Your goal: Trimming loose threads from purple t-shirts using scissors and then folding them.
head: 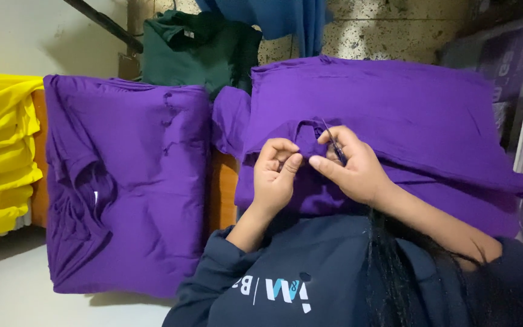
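While my two hands meet at the collar of the purple garment (394,103) lying across my lap and the stack before me, my left hand (276,175) has its grip narrowed to a pinch, thumb and fingers closed on a small fold of the purple cloth at the neckline. My right hand (349,166) sits just beside it, touching the same fold, and its grip is closed around a small thin dark tool (334,144) whose tip points up toward the collar; I cannot tell exactly what kind of tool it is. To my left lies a second pile of purple shirts (128,181), well apart from my hands, with a stack of yellow cloth (1,151) beyond it at the edge of view. Above, a dark green garment (201,51) and a blue cloth (286,18) hang or rest against the wall.
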